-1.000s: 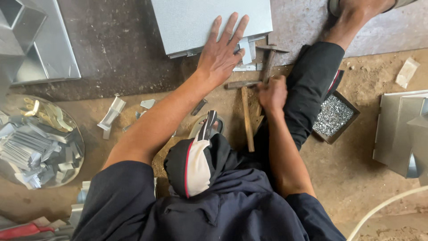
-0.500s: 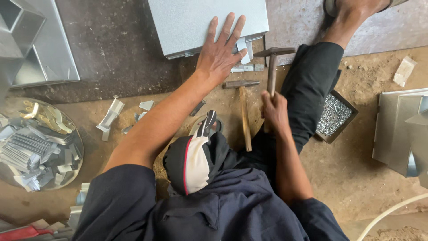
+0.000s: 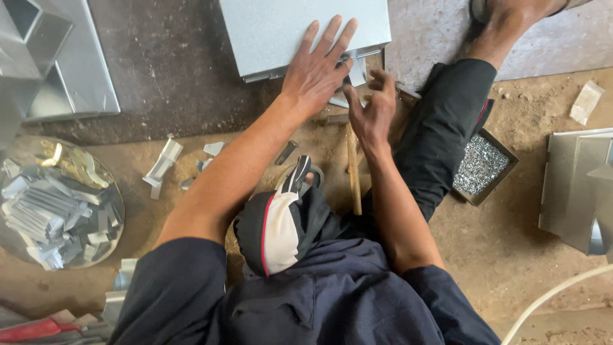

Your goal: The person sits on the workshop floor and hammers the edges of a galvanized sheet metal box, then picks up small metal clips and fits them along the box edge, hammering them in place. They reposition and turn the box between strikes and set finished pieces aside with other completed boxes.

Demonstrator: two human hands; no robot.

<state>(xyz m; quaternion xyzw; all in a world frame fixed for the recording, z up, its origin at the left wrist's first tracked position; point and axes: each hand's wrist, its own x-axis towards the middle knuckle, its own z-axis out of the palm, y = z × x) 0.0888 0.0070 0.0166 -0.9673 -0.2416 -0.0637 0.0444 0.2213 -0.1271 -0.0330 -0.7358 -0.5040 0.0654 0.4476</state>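
**Steadying the sheet-metal box on the floor**

Flat on the floor, the grey sheet-metal box [image 3: 281, 32] lies under my left hand [image 3: 316, 73], fingers spread wide and pressing down, I judge to stop it sliding. My right hand [image 3: 370, 105] hovers just beside its near edge, fingers half curled and apart, gripping nothing. Below it lies the wooden-handled hammer [image 3: 352, 166], untouched.
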